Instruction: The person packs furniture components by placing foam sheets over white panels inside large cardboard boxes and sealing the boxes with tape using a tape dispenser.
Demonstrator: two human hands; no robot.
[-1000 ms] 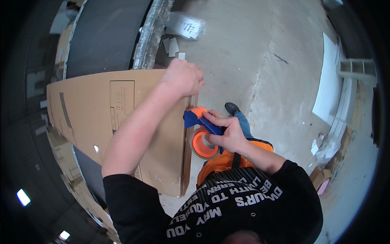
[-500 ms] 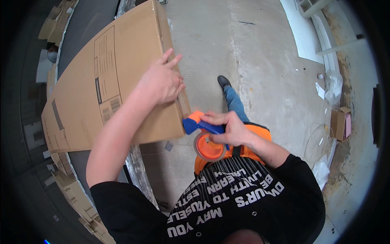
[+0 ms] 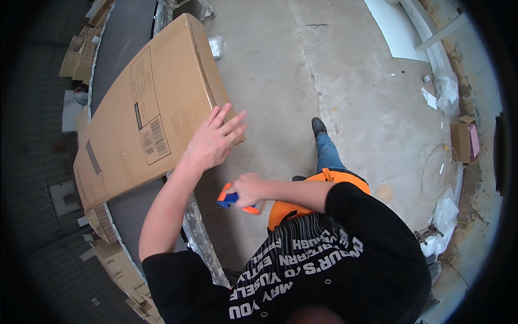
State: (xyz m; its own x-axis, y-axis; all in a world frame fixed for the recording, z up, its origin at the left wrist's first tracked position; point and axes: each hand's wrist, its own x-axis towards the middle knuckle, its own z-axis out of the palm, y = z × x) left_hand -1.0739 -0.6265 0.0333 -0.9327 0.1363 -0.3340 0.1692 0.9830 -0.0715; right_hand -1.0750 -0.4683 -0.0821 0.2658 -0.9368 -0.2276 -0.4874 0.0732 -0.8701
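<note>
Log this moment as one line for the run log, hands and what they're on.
left hand: flat on corner of long cardboard box | right hand: gripping orange-and-blue tape dispenser, clear of box | box lies on dark conveyor belt

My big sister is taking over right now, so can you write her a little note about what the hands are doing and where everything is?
Left hand: open, flat on the near end of the long cardboard box, fingers spread.
Right hand: closed around the orange and blue tape dispenser, held off the box, close to the body.
The box lies across the dark conveyor belt, label side up, its near end sticking out over the concrete floor.
Done: box is steadied.
Left: the dispenser has not yet touched the box; no fresh tape can be seen on it.
</note>
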